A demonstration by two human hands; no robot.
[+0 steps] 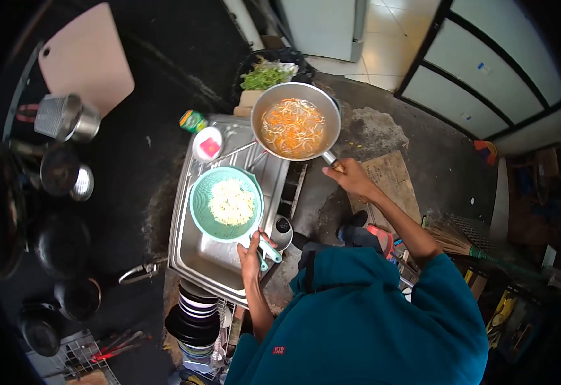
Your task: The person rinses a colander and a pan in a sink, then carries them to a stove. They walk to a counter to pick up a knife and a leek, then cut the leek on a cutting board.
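Note:
My right hand (353,179) is closed around the handle of a metal saucepan (335,122), held up beyond the sink's far right corner. Orange and white shreds (293,128) lie in liquid inside the pan. My left hand (250,255) grips a mint-green colander (199,208) by its handle, over the steel sink (194,253). Pale yellow-white chopped pieces (232,202) are heaped in the colander. Two green handle ends show by my left hand, so a second green piece may sit underneath. The pan and colander are apart.
On the drainboard stand a white tub (207,144) with a pink patch and a green-yellow container (192,120). A faucet (140,273) is at the left. Stacked plates (194,327) stand below the sink. Greens (267,76) fill a black bag behind the pan. Pans hang on the dark wall.

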